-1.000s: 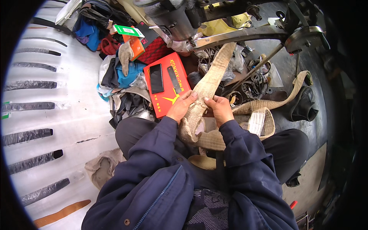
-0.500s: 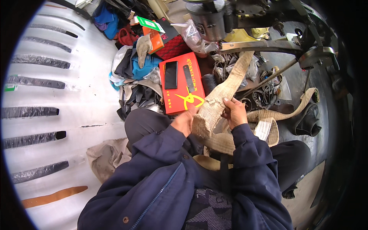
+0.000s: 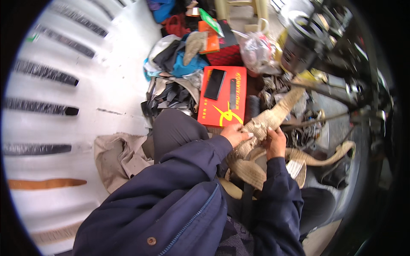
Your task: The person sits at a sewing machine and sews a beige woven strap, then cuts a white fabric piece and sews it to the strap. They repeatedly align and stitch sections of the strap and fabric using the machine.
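A long beige strip of ribbed, stitched cloth [image 3: 277, 112] slants from beneath the machine at upper right down over my lap, where it curls into loops. My left hand [image 3: 235, 135] pinches its near edge, thumb on top, at a rough, frayed-looking patch. On the opposite edge, a short way to the right, the fingers and thumb of my right hand [image 3: 276, 142] are closed on the same strip. A white label-like patch [image 3: 295, 168] shows on a looped part beside my right wrist. Another length of the strip trails off to the right.
Ahead lies a red box [image 3: 222, 112] with a black phone [image 3: 215, 84] and a dark flat strip on it. The dark machine [image 3: 324, 51] looms at upper right. Cloth scraps [image 3: 171, 91] are heaped left of the box. Several wrapped dark strips [image 3: 47, 72] lie on the pale surface at left.
My left hand has come over onto the strip's frayed part, and that part is now bunched between my hands. The whole view has shifted and tilted.
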The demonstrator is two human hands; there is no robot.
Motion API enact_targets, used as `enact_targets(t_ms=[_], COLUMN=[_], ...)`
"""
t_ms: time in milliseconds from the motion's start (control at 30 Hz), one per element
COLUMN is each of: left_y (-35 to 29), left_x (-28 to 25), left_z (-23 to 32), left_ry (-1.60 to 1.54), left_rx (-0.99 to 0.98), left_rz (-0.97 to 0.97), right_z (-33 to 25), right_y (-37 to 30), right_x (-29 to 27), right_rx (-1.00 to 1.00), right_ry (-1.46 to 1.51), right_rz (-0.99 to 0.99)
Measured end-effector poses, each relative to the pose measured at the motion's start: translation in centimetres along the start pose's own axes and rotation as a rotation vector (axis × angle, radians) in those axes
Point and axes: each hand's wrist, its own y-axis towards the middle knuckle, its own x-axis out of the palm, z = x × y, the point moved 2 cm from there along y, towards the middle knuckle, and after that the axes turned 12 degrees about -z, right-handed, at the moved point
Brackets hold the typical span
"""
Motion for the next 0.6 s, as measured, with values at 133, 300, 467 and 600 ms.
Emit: enact_targets(t_ms=[133,300,467,600], left_y=[-0.3,-1.7,-4.2,-7.8], left_x=[0.2,0.7,0.4,-3.1], left_z=[0.8,3.4,6.5,10.9], left_ry=[0.286,0.589,0.504,0.388], left_rx=[0.066,0.026,0.107,0.367], left_rz=[0.175,0.28,0.418,0.489], right_z=[0.8,1.0,1.8,2.5], right_y=[0.7,0.8,1.3,1.2], right_x=[-0.2,0.2,-0.9,-0.8], right_rx=[0.068,0.023,0.15,0.207], right_ry=[-0.019,0.006,-0.096,-0.089], right_rz=[-0.011,-0.138,-0.161,-0.148])
